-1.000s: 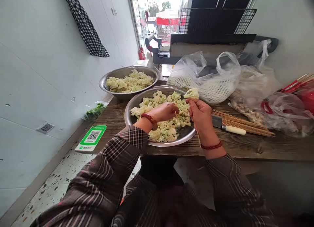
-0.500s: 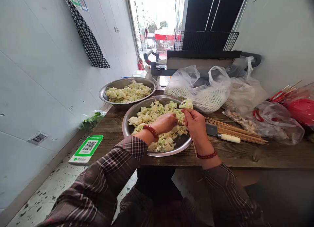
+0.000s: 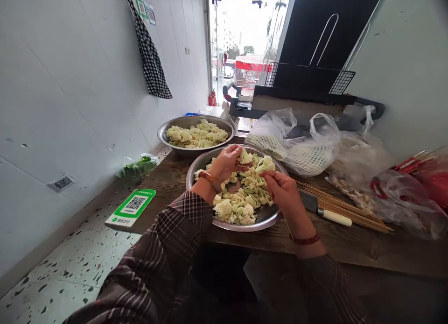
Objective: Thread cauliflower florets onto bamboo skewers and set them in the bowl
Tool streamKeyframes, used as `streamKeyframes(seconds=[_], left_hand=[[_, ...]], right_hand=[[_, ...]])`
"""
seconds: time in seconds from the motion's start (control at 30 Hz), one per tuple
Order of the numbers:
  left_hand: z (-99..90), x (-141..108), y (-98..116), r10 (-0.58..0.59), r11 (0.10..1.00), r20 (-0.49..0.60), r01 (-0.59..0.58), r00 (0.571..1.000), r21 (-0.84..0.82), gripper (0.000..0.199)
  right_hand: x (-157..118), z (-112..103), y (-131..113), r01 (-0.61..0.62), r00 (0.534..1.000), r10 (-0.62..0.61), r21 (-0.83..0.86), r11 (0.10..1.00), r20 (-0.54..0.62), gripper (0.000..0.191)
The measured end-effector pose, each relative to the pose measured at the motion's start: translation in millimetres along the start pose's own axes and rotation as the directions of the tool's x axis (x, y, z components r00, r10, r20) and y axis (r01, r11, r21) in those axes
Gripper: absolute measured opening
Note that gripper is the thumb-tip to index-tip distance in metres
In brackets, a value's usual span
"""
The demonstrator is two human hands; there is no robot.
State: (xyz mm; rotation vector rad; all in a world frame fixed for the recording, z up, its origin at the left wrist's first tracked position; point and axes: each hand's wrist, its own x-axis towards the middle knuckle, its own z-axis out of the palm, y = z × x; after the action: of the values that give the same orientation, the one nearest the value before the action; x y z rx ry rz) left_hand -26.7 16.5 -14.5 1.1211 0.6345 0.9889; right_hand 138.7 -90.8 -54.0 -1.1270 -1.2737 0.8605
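Note:
My left hand (image 3: 227,164) is closed on a cauliflower floret (image 3: 245,156), raised over the near metal bowl (image 3: 191,178). Just to the right, my right hand (image 3: 283,191) pinches a thin wooden skewer (image 3: 289,227), whose lower end shows under the palm. A pale floret (image 3: 266,164) sits at the top of this skewer, beyond the fingertips. Most of the skewer is hidden by the hand. Loose cauliflower pieces (image 3: 235,209) fill much of the bowl below both hands.
A second metal bowl (image 3: 161,136) of cauliflower stands behind, to the left. Right of the near bowl lie a knife (image 3: 336,217) and a bundle of skewers (image 3: 350,208). Plastic bags (image 3: 308,151) line the back right. A green QR-code card (image 3: 135,206) lies at the table's left end.
My left hand has come up out of the bowl with a floret in its fingers. My right hand stays beside it with the skewer. The view has shifted, so the scene sits further right and lower.

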Motion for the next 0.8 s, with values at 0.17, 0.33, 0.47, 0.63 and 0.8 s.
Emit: streamKeyframes(seconds=[0.17, 0.33, 0.47, 0.63, 0.8], left_hand=[[1.6, 0.9, 1.6, 0.053, 0.994, 0.030, -0.049, 0.998, -0.101, 0.013], [1.0, 2.4, 0.0, 0.083, 0.987, 0.037, -0.077, 0.996, -0.143, 0.014], [-1.8, 4.8, -2.4, 0.135, 0.983, 0.041, -0.128, 0.990, -0.135, 0.022], [-3.6, 4.8, -2.7, 0.143, 0.985, 0.097, -0.132, 0.985, -0.113, 0.029], [-1.7, -0.7, -0.2, 0.083, 0.993, 0.130, -0.072, 0.988, -0.091, 0.028]], right_hand=[[1.9, 1.4, 3.7, -0.013, 0.998, 0.014, -0.027, 1.000, 0.059, 0.037], [4.2, 1.8, 3.7, -0.032, 0.999, 0.032, -0.029, 0.999, 0.019, 0.039], [2.9, 1.9, 3.9, -0.025, 0.999, 0.026, -0.057, 0.998, 0.018, 0.039], [0.5, 1.5, 4.9, -0.019, 0.999, 0.020, -0.049, 0.999, 0.034, 0.038], [0.8, 2.4, 2.9, -0.024, 0.999, 0.026, -0.046, 0.999, 0.029, 0.038]])
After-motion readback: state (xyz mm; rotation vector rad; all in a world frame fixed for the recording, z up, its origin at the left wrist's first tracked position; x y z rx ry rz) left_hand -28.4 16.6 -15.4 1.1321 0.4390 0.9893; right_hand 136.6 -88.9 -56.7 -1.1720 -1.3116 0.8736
